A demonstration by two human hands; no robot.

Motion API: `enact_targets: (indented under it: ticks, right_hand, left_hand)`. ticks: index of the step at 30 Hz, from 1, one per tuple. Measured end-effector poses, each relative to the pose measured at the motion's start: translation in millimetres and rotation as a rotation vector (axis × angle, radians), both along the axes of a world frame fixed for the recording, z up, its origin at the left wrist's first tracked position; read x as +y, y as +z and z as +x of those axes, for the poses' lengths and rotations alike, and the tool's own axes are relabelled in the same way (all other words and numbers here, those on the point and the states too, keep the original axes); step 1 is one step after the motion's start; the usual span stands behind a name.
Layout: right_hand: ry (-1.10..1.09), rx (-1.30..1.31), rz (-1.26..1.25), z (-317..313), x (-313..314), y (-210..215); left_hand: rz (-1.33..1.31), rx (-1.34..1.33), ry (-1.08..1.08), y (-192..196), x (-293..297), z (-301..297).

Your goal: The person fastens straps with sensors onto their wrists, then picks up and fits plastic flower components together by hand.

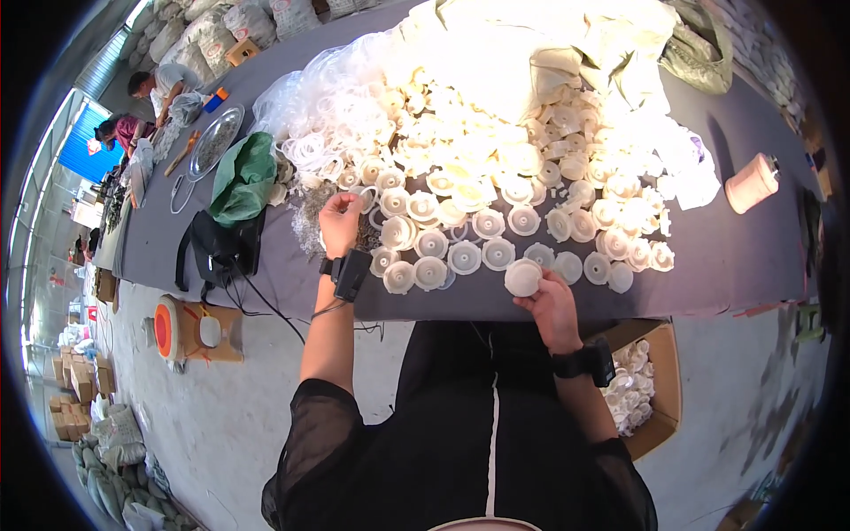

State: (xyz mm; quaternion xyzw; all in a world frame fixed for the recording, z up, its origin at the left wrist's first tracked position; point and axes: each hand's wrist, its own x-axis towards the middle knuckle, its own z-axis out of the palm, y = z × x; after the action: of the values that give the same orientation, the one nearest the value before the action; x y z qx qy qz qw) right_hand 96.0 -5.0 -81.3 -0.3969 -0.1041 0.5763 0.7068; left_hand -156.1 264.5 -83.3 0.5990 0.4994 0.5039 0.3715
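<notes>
In my right hand [552, 311], a round white plastic cap-like part [522, 278] is pinched between thumb and fingers above the near table edge. My left hand [340, 226] is closed in a pinch over a heap of small clear pieces [307, 217]; what its fingers hold, if anything, is too small to make out. Between and beyond the hands, several round white plastic cups [464, 257] stand in rough rows on the grey table [292, 288]. White plastic rings [312, 152] are piled farther back on the left.
A green bag [243, 177] and black pouch [217, 252] with cables lie left, near a metal tray [217, 142]. A thread cone [752, 183] stands right. Below the edge are an open carton [668, 380] of white parts and a stool [221, 333]. Two people sit at the far left.
</notes>
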Motion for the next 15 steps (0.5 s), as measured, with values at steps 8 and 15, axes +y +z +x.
enact_targets:
  ticks: [8, 15]
  right_hand:
    - [0.009, -0.001, 0.035, -7.1, 2.7, 5.1]
    - [0.023, 0.027, 0.025, -7.6, 2.5, 4.7]
  left_hand:
    - [0.435, 0.178, 0.121, 15.6, -22.1, 16.3]
    - [0.016, -0.398, 0.128, 16.2, -21.9, 20.6]
